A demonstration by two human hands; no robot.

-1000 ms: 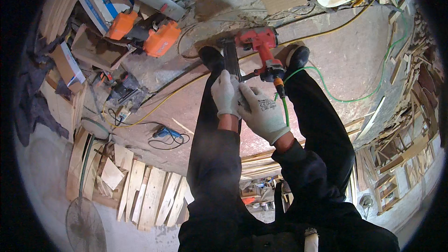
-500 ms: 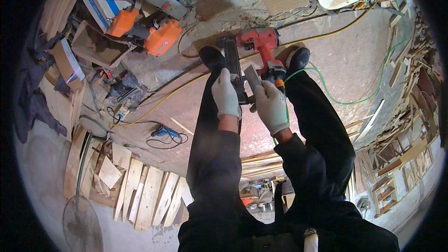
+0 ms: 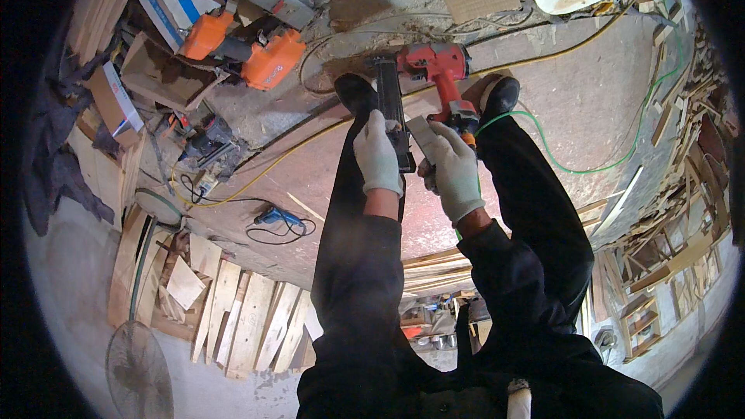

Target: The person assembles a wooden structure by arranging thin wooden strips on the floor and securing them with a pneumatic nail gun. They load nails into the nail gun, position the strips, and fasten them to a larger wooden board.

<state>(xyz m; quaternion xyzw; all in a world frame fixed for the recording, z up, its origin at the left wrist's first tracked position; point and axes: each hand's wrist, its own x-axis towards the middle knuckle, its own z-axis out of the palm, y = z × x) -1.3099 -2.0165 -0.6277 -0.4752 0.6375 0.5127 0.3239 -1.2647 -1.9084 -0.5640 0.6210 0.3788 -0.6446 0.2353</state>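
Observation:
A red pneumatic nail gun [image 3: 431,64] with a long black magazine [image 3: 388,93] rests across my knees, above the floor. My left hand [image 3: 378,157], in a pale work glove, grips the lower end of the black magazine. My right hand [image 3: 455,171], also gloved, pinches a flat grey metal strip [image 3: 421,133] that leans against the magazine's side. A green air hose [image 3: 597,167] runs from the gun's handle off to the right. My black shoes [image 3: 355,91] sit at either side of the tool.
Two orange power tools [image 3: 247,53] lie on the dusty floor at upper left, a small blue tool [image 3: 275,217] with a black cord below them. A yellow cable [image 3: 256,167] crosses the floor. Wood planks [image 3: 233,318] pile at lower left, wood scraps [image 3: 675,209] at right, a fan [image 3: 138,372] nearby.
My right hand has drawn back from the nail gun's handle toward me and now holds the grey strip at the magazine. My left hand stays on the magazine.

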